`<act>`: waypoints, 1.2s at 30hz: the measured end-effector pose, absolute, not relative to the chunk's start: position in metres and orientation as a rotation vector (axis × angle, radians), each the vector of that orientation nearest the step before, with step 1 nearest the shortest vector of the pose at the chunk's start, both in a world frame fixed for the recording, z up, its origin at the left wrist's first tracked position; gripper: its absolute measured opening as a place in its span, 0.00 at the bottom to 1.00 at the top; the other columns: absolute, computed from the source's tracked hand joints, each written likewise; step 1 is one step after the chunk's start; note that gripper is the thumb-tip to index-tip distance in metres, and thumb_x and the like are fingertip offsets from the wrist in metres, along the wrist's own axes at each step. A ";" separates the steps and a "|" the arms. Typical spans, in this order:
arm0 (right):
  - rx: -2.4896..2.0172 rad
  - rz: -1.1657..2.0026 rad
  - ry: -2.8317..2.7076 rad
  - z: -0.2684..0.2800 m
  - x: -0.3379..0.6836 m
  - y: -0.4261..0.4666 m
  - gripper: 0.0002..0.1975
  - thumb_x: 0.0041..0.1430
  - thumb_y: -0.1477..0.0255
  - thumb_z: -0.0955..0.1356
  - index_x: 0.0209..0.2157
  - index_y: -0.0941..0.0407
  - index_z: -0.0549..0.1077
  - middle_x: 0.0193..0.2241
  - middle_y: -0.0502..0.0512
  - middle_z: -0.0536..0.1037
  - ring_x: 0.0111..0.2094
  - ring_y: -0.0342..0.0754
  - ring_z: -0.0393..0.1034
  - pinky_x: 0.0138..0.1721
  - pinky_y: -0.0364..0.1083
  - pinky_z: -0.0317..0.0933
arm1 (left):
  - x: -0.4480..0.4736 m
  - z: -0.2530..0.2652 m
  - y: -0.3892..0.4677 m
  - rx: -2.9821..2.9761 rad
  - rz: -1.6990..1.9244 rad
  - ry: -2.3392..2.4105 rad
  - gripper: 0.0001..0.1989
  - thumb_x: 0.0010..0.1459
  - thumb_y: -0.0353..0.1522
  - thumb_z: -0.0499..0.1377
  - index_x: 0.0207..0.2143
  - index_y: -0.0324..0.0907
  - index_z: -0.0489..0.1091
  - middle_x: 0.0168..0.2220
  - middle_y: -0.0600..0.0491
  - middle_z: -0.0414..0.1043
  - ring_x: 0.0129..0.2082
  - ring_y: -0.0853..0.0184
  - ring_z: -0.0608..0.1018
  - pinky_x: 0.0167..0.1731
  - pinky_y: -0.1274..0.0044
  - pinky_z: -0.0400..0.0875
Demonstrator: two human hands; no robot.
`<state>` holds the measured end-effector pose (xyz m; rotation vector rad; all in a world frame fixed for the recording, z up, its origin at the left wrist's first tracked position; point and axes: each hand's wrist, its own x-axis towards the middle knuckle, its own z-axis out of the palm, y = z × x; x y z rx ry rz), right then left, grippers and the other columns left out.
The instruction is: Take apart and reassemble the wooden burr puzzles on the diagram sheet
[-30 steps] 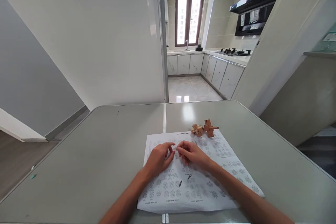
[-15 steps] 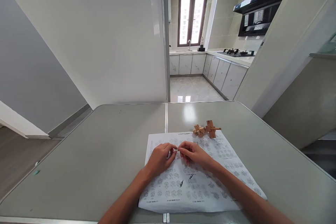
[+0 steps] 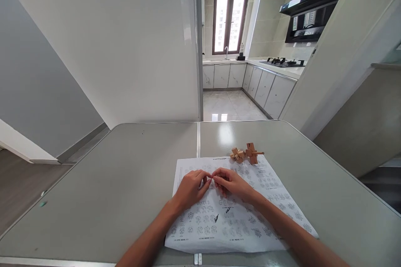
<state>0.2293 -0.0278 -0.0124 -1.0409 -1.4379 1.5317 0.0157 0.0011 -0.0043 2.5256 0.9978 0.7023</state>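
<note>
My left hand (image 3: 194,185) and my right hand (image 3: 232,183) rest over the printed sheet (image 3: 241,233), their fingertips meeting in the middle. Both are curled, thumb against fingers; whatever may be pinched between them is too small or hidden to make out. The sheet carries rows of small line drawings and two dark pen ticks. Beyond my right hand, at the sheet's far edge, lie two wooden interlocking puzzles: a lighter star-shaped one (image 3: 237,155) and a darker cross-shaped one (image 3: 252,153) with a numeral on it. Neither hand touches them.
The grey folding table (image 3: 103,192) has a metal seam (image 3: 198,139) down its middle. A small green bit (image 3: 43,204) lies near its left edge. Past the far edge stand a white wall (image 3: 150,50) and a kitchen with a gas hob (image 3: 283,62).
My hands hold nearly the same pose, fingertips still together. The view has shifted very slightly; the puzzles and sheet stay where they were.
</note>
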 end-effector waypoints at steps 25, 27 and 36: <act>-1.025 1.547 -1.435 -0.005 0.229 -0.029 0.20 0.62 0.50 0.69 0.36 0.55 0.73 0.23 0.45 0.72 0.19 0.41 0.64 0.21 0.42 0.57 | 0.015 -0.003 0.002 2.549 0.674 0.971 0.08 0.70 0.34 0.55 0.44 0.45 0.73 0.31 0.55 0.75 0.31 0.67 0.76 0.37 0.74 0.69; -1.023 1.548 -1.435 -0.004 0.228 -0.029 0.21 0.62 0.50 0.69 0.36 0.55 0.72 0.23 0.45 0.72 0.19 0.41 0.64 0.21 0.42 0.58 | 0.014 -0.002 0.003 2.550 0.671 0.962 0.09 0.70 0.34 0.54 0.45 0.45 0.73 0.31 0.55 0.75 0.31 0.67 0.76 0.36 0.75 0.69; -1.078 1.537 -1.468 -0.010 0.227 -0.028 0.21 0.61 0.50 0.69 0.37 0.55 0.73 0.25 0.47 0.74 0.20 0.42 0.66 0.21 0.42 0.59 | -0.007 0.001 0.023 2.493 0.709 1.073 0.11 0.69 0.35 0.53 0.46 0.45 0.73 0.35 0.52 0.74 0.35 0.65 0.76 0.38 0.73 0.71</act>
